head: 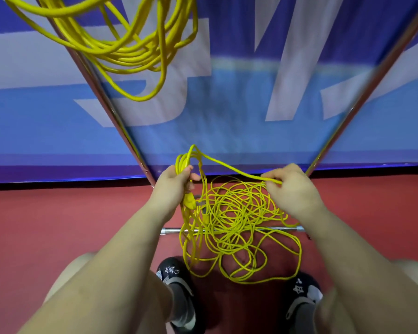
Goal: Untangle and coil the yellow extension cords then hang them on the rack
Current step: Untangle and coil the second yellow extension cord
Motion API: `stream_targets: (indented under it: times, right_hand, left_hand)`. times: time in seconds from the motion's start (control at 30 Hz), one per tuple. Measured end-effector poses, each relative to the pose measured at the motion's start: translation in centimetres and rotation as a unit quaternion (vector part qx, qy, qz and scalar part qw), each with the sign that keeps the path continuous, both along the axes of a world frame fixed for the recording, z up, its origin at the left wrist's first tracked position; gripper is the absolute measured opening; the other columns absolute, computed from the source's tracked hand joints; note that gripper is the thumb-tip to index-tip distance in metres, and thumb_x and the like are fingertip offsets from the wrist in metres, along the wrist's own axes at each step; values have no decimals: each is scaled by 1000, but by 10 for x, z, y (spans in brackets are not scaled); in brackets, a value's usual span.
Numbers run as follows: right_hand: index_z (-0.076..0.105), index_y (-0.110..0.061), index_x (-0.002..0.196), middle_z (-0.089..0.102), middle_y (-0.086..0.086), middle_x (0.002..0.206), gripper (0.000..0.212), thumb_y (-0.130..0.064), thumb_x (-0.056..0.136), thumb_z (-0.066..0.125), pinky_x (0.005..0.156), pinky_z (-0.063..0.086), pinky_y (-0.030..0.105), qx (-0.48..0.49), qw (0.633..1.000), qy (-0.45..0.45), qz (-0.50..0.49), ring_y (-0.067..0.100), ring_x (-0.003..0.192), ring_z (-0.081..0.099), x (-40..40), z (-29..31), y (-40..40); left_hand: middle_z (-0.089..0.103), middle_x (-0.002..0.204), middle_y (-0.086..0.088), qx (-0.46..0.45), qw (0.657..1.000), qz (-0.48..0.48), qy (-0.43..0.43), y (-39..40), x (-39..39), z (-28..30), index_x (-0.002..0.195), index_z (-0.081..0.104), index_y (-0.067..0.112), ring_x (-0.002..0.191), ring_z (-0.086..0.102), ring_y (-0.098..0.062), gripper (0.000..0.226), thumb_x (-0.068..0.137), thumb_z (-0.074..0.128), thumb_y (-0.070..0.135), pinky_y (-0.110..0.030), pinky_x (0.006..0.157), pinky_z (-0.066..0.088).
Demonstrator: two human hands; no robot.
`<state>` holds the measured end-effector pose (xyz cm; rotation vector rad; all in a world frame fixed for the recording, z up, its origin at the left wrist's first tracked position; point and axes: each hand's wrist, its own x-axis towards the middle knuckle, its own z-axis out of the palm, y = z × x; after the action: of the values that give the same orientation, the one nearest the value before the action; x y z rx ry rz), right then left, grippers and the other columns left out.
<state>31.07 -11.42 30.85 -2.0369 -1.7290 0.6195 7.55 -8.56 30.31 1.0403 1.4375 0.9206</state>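
A tangled yellow extension cord (pixel 234 225) lies in a loose heap on the red floor between my feet. My left hand (pixel 173 183) grips a small bundle of coiled loops (pixel 182 160) of that cord, with a yellow plug (pixel 190 201) hanging just below the fist. My right hand (pixel 291 186) pinches a single strand (pixel 229 167) that runs from the loops across to it. Another yellow cord, coiled (pixel 130 42), hangs from the metal rack at the upper left.
The rack's two slanted metal legs (pixel 111 109) (pixel 362 97) rise on either side, and its floor bar (pixel 263 229) lies under the heap. A blue and white banner (pixel 227 104) stands behind. My black shoes (pixel 179 292) (pixel 302 297) flank the cord.
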Motion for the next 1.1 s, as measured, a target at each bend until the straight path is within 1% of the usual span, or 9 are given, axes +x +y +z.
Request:
stream_targets:
  times: [0.1, 0.23, 0.33, 0.47, 0.63, 0.8, 0.93, 1.0, 1.1]
  right_hand:
    - [68, -24, 113, 51, 4, 102, 26, -21, 89, 59, 93, 39, 27, -14, 996, -25, 86, 22, 104, 55, -9, 2, 4]
    - [65, -23, 118, 47, -8, 78, 36, -15, 82, 69, 77, 39, 13, 15, 986, 80, 142, 0, 76, 51, -23, 11, 11]
    - [65, -28, 108, 52, -11, 72, 34, -15, 78, 73, 63, 39, 7, 34, 978, 172, 112, -7, 60, 48, -31, 11, 18]
    - [61, -31, 89, 57, -6, 74, 22, -19, 77, 75, 60, 40, 9, 87, 968, 234, 22, 1, 56, 49, -35, 6, 27]
    - [61, -25, 87, 56, -11, 72, 16, -26, 78, 74, 62, 39, 7, 85, 973, 216, -11, 1, 63, 53, -35, 1, 30]
    - [55, -23, 71, 66, -1, 71, 22, -37, 86, 63, 66, 48, 31, -87, 986, 111, 92, 18, 65, 60, -23, -18, 28]
    - [46, -21, 65, 50, -1, 63, 29, -28, 90, 59, 64, 41, 32, -193, 972, 48, 128, 17, 62, 47, -5, -39, 20]
    - [41, -19, 66, 40, 1, 61, 31, -21, 91, 58, 60, 33, 31, -189, 972, 53, 132, 17, 60, 37, 4, -42, 18]
    - [46, -26, 73, 49, 4, 70, 29, -5, 87, 61, 66, 41, 32, -155, 978, 96, 106, 20, 68, 47, 12, -40, 17]
  left_hand:
    - [70, 73, 7, -4, 999, -39, 7, 6, 6, -6, 98, 57, 9, 58, 59, -12, 16, 100, 45, 20, -61, 77, 49]
    - [68, 87, 5, 37, 994, -99, 28, 11, 20, -5, 89, 52, 16, 59, 59, 2, 14, 100, 44, 12, -16, 52, 47]
    - [65, 87, 6, 39, 988, -147, 35, 10, 28, -5, 97, 53, 11, 58, 59, 9, 10, 99, 44, 10, -6, 51, 41]
    - [66, 94, -4, 36, 981, -184, 39, 9, 31, -11, 101, 58, 8, 85, 62, -10, 14, 99, 45, 14, -25, 77, 50]
    - [55, 78, 0, 4, 986, -158, -45, 1, 38, -10, 92, 52, 18, 71, 57, -11, 14, 100, 42, 12, -27, 61, 53]
    - [53, 72, -1, 7, 996, -85, -40, 10, 24, -4, 87, 49, 19, 51, 55, -4, 16, 101, 41, 17, -29, 51, 51]
    - [52, 69, 2, 5, 996, -17, -85, 16, 5, 0, 87, 50, 18, 48, 53, -4, 17, 101, 40, 17, -27, 45, 50]
    - [53, 62, 8, 5, 995, -3, -101, 17, -4, 2, 89, 51, 19, 48, 52, -3, 17, 101, 40, 16, -30, 47, 50]
    - [55, 55, 10, 16, 995, 11, -100, 17, -15, 3, 87, 52, 19, 47, 51, -4, 20, 101, 39, 15, -35, 55, 43]
